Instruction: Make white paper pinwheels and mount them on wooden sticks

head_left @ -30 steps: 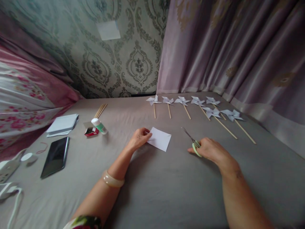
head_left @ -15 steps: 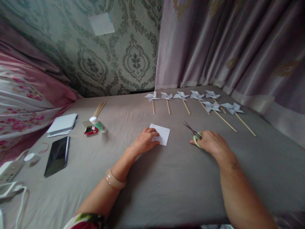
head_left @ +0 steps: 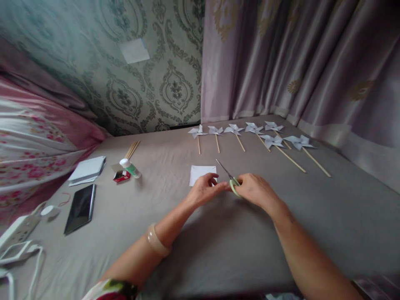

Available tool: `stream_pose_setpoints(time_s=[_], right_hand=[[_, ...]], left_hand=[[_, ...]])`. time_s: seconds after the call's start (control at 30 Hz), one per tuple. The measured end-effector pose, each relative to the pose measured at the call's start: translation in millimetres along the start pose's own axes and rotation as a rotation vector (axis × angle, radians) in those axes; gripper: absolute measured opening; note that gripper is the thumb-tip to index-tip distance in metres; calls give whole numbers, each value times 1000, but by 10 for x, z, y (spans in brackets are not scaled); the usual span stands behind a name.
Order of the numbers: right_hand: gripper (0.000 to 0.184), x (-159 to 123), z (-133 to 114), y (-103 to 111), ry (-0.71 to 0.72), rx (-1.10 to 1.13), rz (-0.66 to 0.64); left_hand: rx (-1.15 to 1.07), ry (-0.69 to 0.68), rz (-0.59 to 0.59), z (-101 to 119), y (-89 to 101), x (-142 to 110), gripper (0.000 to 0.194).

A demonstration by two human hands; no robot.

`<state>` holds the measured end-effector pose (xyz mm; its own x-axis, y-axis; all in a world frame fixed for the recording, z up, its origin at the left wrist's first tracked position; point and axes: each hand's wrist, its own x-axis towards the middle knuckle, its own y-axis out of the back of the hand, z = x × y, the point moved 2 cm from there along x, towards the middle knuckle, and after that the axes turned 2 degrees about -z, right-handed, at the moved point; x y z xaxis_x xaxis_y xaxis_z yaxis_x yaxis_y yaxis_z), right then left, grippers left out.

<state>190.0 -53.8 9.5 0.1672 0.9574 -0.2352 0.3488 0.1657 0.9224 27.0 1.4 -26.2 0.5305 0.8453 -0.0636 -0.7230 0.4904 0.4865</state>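
Observation:
A small white square of paper [head_left: 200, 171] lies flat on the grey cloth, with short slanting lines at its upper corners. My left hand [head_left: 204, 191] is over its lower right part, fingers curved and apart from the thumb, and nothing shows in its grasp. The thumb points right and reaches close to my right hand [head_left: 254, 189]; I cannot tell whether they touch. My right hand grips a pair of scissors [head_left: 233, 185] by the light green handles. Their blades are nearly together and point up and left, just right of the paper.
Several paper pinwheels [head_left: 233, 130] on sticks lie along the back right. Towards the left are a glue stick [head_left: 130, 168], a small red box [head_left: 121, 176], wooden sticks [head_left: 133, 150], a paper stack [head_left: 87, 170], a phone [head_left: 80, 209] and a power strip [head_left: 20, 231].
My right hand has brought the scissors left, and their blades have drawn closer together. My left hand has turned its thumb towards them. The paper has turned square-on, and the camera view has shifted slightly.

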Motion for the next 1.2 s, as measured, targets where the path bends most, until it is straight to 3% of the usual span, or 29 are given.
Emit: stream_pose_setpoints(time_s=[0.07,0.13,0.2,0.37,0.47,0.6,0.7,0.77,0.83,0.93,1.07,1.2], right_hand=[[38,-37,-110,-49,58,37,2],[33,-51,-146,-107,91,62,-1],[32,-38,-115,-163,150,154,-50],[39,41,20,-265,264,546,-355],[40,45,-7,-249,321,662,-319],[43,36,-23,-230,285,623,-244],[45,92,147,-190,185,540,-176],[38,150,339,-135,91,423,-80],[34,208,536,-89,-6,255,-32],[32,290,755,-64,-108,76,7],[37,375,870,-114,-156,-42,28],[33,337,895,-175,-147,-105,154]], left_hand=[[-353,72,-44,87,-151,-5,48],[-550,103,-2,133,-237,-24,43],[-583,120,52,133,-267,-50,38],[-542,68,110,79,-248,-84,34],[-534,17,152,84,-235,-84,38],[-636,28,95,55,-164,-135,44],[-591,89,216,-133,114,-249,55],[-430,166,428,-355,443,-364,47],[-193,257,766,-601,857,-511,35],[-69,324,1001,-909,1416,-675,32],[76,358,1140,-1088,1881,-749,33],[197,385,1154,-1111,2021,-696,30]])
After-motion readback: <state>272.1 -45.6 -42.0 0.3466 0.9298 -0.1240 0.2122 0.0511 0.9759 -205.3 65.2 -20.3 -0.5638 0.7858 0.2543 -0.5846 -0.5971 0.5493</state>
